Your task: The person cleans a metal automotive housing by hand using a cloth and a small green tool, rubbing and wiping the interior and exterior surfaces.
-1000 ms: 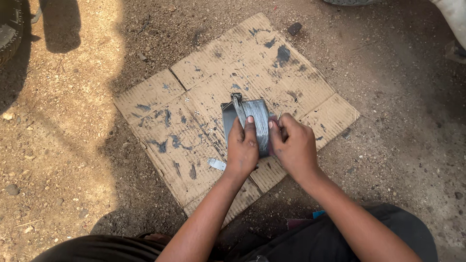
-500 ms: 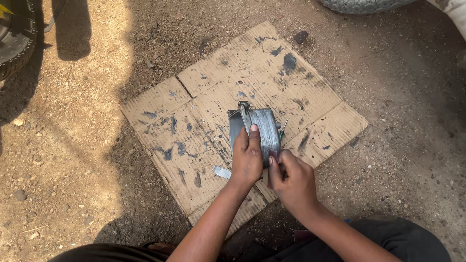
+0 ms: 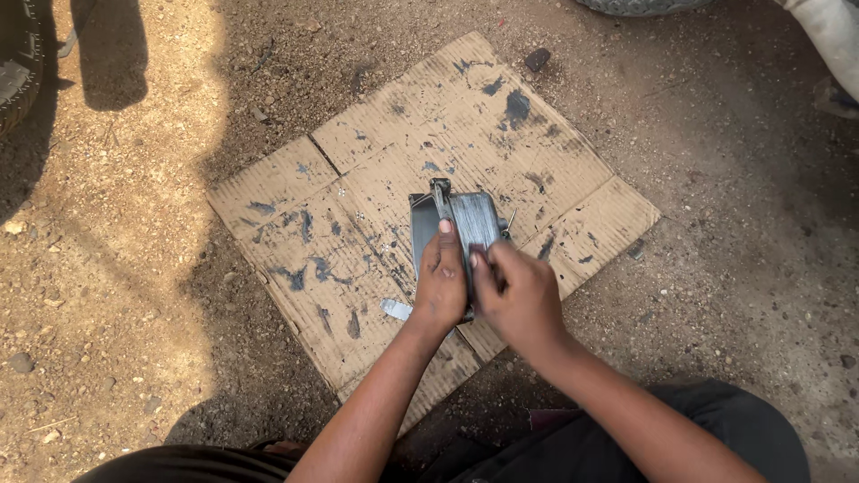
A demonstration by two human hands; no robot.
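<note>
Grey metal part (image 3: 465, 228) being pressed flat on stained cardboard sheet (image 3: 376, 170) mid-scene, left hand (image 3: 440, 288) being clamped on its near-left edge, right hand (image 3: 517, 300) being pinched closed on its near-right side, dirt ground (image 3: 116, 268) being shown all around

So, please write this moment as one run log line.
left hand: on grey metal part | right hand: on same part | under: stained cardboard sheet

Two bare forearms reach up from the near edge and converge at centre. The left hand (image 3: 440, 284) lies palm down, fingers curled, index finger extended toward the far side. Just to its right and touching it, the right hand (image 3: 519, 295) is bent at the wrist, fingers pinched together, fingertips pointing left and away.
</note>
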